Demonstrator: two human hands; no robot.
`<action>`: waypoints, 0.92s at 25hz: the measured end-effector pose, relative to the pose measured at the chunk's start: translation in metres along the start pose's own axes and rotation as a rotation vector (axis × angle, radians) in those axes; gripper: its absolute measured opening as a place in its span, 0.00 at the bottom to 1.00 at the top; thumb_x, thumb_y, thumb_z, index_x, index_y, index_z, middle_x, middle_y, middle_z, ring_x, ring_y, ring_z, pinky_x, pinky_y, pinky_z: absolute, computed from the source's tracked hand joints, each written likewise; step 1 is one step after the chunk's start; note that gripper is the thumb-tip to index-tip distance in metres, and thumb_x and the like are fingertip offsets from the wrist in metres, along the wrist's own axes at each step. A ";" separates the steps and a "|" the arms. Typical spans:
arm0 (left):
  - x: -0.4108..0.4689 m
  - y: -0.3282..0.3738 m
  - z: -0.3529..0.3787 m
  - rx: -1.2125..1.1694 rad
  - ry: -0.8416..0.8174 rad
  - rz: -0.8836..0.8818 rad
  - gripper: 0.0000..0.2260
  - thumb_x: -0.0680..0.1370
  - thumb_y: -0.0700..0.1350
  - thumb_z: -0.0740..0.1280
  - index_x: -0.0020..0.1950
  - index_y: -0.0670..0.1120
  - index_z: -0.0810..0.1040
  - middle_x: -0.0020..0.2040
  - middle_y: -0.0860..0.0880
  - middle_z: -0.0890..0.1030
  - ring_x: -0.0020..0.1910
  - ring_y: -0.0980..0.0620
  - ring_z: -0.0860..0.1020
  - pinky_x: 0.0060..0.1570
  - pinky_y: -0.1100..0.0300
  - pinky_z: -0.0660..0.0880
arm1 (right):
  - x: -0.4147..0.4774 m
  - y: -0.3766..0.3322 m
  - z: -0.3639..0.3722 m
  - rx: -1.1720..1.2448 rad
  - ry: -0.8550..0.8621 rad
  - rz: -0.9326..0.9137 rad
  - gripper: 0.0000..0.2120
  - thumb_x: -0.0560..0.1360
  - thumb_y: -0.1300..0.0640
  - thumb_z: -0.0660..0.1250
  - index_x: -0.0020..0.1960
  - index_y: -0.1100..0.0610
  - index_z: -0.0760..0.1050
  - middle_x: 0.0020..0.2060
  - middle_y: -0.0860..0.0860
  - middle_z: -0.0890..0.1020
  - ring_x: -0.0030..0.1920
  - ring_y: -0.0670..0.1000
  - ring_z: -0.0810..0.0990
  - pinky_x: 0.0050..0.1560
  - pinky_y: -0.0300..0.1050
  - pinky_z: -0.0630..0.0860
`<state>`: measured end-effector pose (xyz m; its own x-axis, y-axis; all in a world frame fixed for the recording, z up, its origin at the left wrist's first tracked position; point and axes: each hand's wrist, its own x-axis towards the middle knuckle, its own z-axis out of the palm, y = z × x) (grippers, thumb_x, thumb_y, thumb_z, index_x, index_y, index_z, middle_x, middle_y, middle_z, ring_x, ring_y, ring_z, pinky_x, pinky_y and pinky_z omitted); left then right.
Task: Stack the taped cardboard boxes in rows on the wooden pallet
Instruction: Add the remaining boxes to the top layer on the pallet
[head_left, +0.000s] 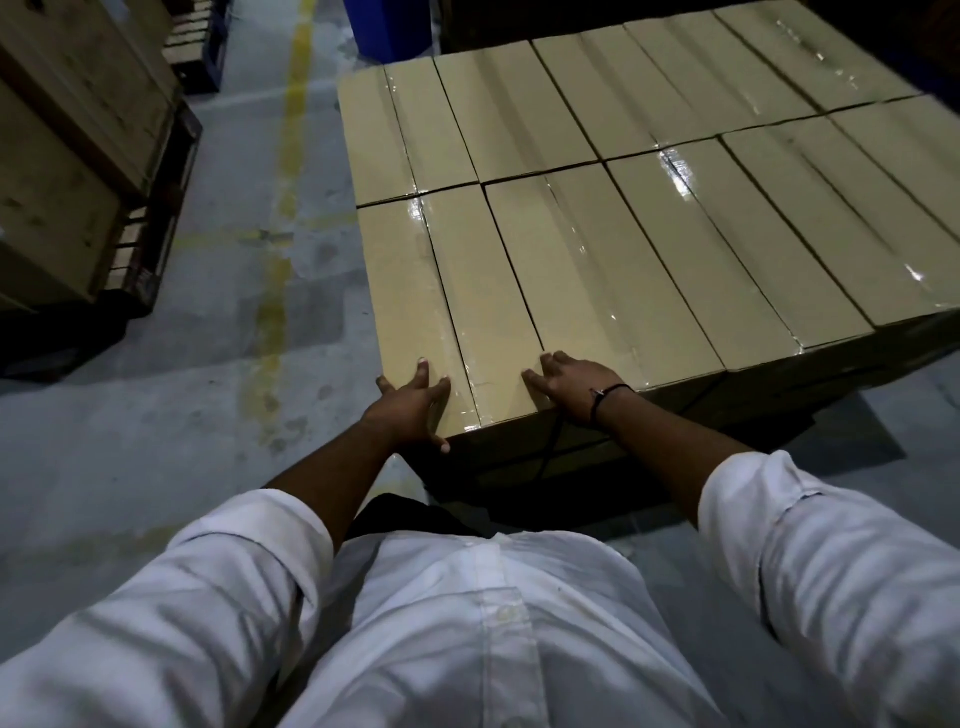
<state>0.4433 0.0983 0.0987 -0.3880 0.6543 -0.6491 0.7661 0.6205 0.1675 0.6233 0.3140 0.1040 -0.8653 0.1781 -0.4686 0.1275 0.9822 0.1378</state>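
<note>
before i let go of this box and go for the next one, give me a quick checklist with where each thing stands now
1. Left hand flat on the near-left tan taped cardboard box, thumb over its front edge: ok.
2. Right hand flat at the line between that box and the neighbour box: ok.
3. Near-left box level with the neighbour, no gap showing: ok.
4. Clear tape on its top seam lies flat: ok.
5. Top layer filled on the right: runs out of frame, cannot tell.
6. Wooden pallet under the stack: hidden in shadow, cannot tell.
</note>
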 end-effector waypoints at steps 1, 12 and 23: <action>0.000 0.000 0.000 -0.001 -0.002 -0.003 0.51 0.72 0.60 0.77 0.84 0.56 0.47 0.83 0.47 0.36 0.76 0.22 0.37 0.74 0.29 0.51 | 0.002 0.000 0.001 -0.012 -0.001 0.003 0.40 0.79 0.66 0.67 0.83 0.53 0.49 0.78 0.62 0.59 0.76 0.61 0.64 0.66 0.56 0.77; 0.002 0.002 0.000 0.001 -0.020 -0.016 0.51 0.72 0.60 0.77 0.84 0.56 0.46 0.83 0.47 0.35 0.76 0.22 0.36 0.74 0.29 0.50 | 0.007 -0.004 0.005 0.021 -0.016 0.061 0.38 0.80 0.67 0.64 0.83 0.52 0.51 0.79 0.63 0.59 0.77 0.62 0.63 0.68 0.57 0.75; -0.022 0.035 -0.001 0.087 0.035 -0.046 0.51 0.73 0.64 0.74 0.84 0.53 0.46 0.84 0.45 0.41 0.80 0.28 0.47 0.76 0.34 0.58 | -0.026 -0.016 0.003 0.310 -0.069 0.097 0.43 0.80 0.59 0.69 0.84 0.52 0.44 0.83 0.58 0.42 0.82 0.61 0.45 0.79 0.57 0.56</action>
<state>0.4784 0.1066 0.1192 -0.4400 0.6416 -0.6283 0.7880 0.6114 0.0724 0.6454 0.2942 0.1116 -0.8082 0.2647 -0.5260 0.3581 0.9301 -0.0822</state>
